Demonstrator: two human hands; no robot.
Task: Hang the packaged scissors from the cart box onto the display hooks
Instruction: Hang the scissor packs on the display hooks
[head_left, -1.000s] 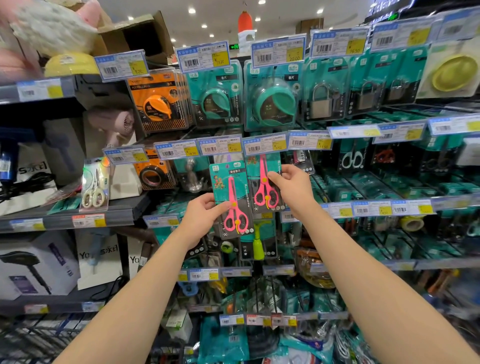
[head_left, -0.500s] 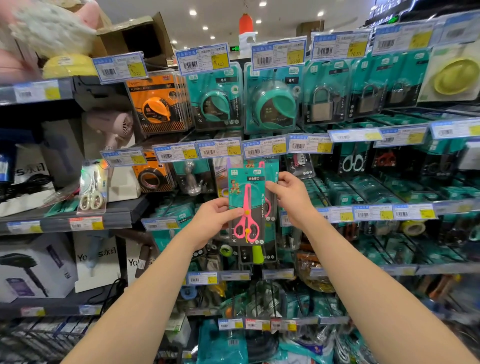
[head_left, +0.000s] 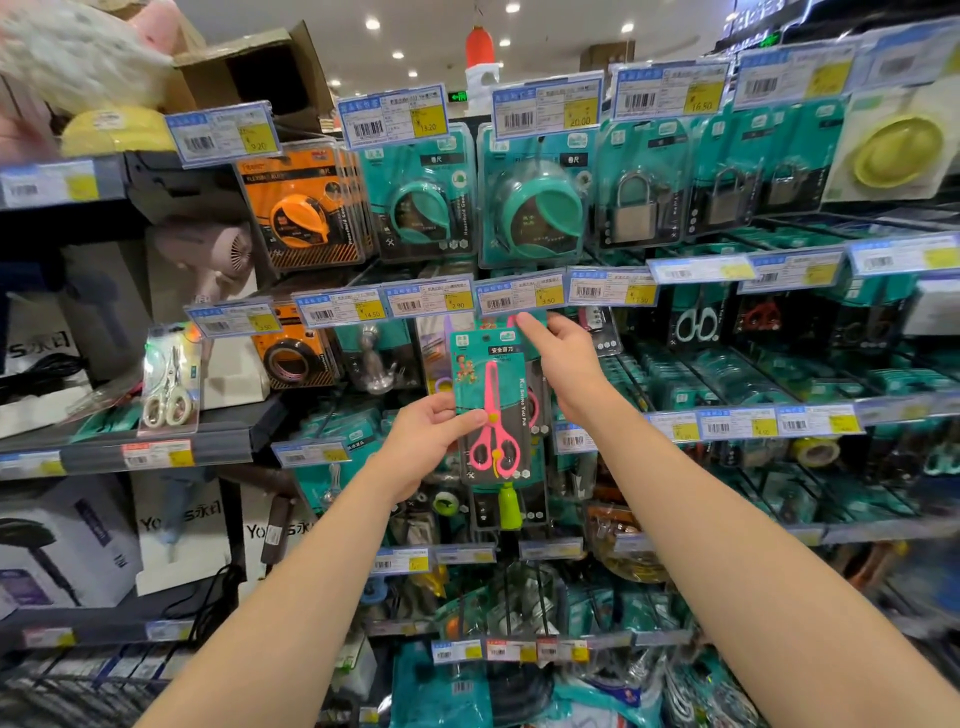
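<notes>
A teal card pack with pink scissors is held upright in front of the display, just below the price tag of the middle hook row. My left hand pinches its left edge at mid-height. My right hand reaches behind the pack's top right corner, its fingers against more pink scissors packs hanging behind, mostly hidden. The hook itself is hidden behind the packs and the tag. The cart box is out of view.
Tape measures and padlocks hang on the top row. White scissors stand on a grey shelf at the left. Dense rows of teal packs and price strips fill the right and lower parts.
The held pack has moved right and upward, from beside the hanging packs to in front of them. My right hand shifted up to the pack's top right corner.
</notes>
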